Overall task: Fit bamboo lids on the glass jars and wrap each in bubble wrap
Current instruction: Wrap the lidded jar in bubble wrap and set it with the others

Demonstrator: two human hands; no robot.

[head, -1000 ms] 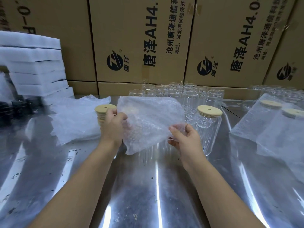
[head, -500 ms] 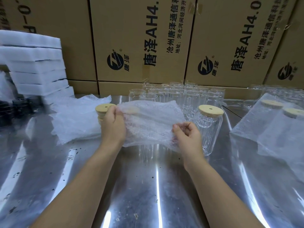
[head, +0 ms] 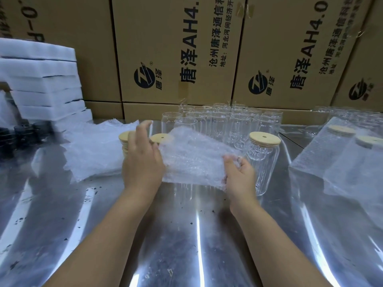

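Observation:
A sheet of bubble wrap is bundled between my hands just above the steel table. A bamboo lid shows at the bundle's left end; what it sits on is veiled by the wrap. My left hand presses against that end with its fingers raised and blurred. My right hand grips the right end. A lidded glass jar stands just right of my right hand. Behind my left hand is a stack of bamboo lids. Several open jars stand at the back.
A pile of bubble wrap sheets lies to the left. Wrapped lidded jars stand on the right. White foam sheets are stacked at far left above dark jars. Cardboard boxes wall off the back.
The wrap has dropped from an upright sheet to a flatter bundle between my hands. My left hand's fingers have lifted and spread, and a bamboo lid now shows at the bundle's left end.

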